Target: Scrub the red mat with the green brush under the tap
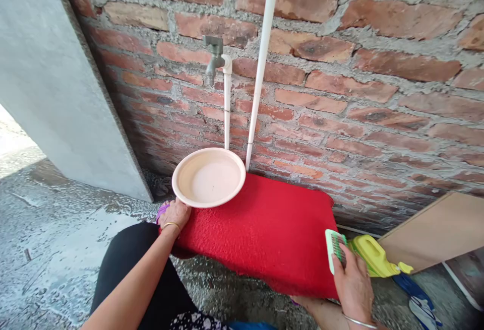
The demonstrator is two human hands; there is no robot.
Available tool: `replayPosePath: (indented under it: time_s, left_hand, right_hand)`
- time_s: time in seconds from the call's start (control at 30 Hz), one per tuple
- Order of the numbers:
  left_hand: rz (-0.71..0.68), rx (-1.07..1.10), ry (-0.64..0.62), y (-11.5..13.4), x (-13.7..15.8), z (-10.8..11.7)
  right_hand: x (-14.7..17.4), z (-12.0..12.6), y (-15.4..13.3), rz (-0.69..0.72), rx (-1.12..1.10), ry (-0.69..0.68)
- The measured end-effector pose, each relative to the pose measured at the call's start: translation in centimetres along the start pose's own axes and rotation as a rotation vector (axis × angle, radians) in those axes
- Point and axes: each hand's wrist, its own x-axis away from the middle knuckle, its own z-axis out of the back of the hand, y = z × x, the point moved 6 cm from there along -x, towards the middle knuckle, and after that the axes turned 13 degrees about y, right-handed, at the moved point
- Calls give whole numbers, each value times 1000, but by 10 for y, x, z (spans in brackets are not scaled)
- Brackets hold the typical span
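My right hand grips a green and white scrub brush, its bristles turned up toward me, at the right end of the red cloth. The cloth is draped over a low, bench-like support that it mostly hides. My left hand is closed at the cloth's left edge, just below the rim of a cream plastic basin. Something purple and textured shows beside its fingers; what it is, I cannot make out. The basin stands on the cloth's left back corner and seems to hold some water.
A grey tap on a white pipe sticks out from the brick wall above the basin. A yellow jug and blue flip-flops lie at the right, by a tan board. Wet concrete floor spreads at the left.
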Motion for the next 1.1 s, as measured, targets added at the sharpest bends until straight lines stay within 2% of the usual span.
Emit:
replayPosePath:
  time_s: [0.07, 0.17, 0.27, 0.33, 0.4, 0.47, 0.53, 0.63, 0.77, 0.87, 0.93, 0.97, 1.03, 1.1]
  left_hand:
    - [9, 5, -1, 2, 2, 3]
    - [15, -3, -1, 4, 4, 6]
    - [-20, -6, 0, 7, 7, 8]
    - [-44, -14, -3, 8, 8, 9]
    - [-51, -27, -14, 8, 8, 8]
    - [-49, -29, -17, 8, 9, 8]
    - [-43, -24, -12, 8, 9, 7]
    - [-30, -17, -14, 8, 10, 6]
    - [-23, -4, -5, 9, 12, 7]
    - [-27, -5, -6, 10, 13, 8]
    - [-28, -14, -10, 11, 14, 9]
    - [-28, -17, -9, 11, 15, 9]
    - [-27, -18, -4, 12, 15, 10]
    - [-24, -15, -4, 12, 16, 11]
  right_hand:
    - [9, -4, -51, 107, -132, -28]
    - [45, -13, -156, 329, -315, -105]
    - [86, -24, -253, 536, -368, -196]
    - [103, -31, -293, 619, -357, -224]
    - [109, -35, -310, 658, -336, -222]
    - [108, -38, -303, 670, -313, -200]
    - [102, -39, -274, 653, -280, -163]
    - [85, -36, -203, 562, -198, -105]
    - [57, -25, -92, 352, -17, -79]
    - [38, -17, -37, 216, 109, -67]
    - [30, -15, -32, 194, 102, -55]
    - [30, -16, -41, 208, 64, -51]
    - [36, -21, -78, 281, -59, -63]
    - [53, -28, -134, 397, -189, -105]
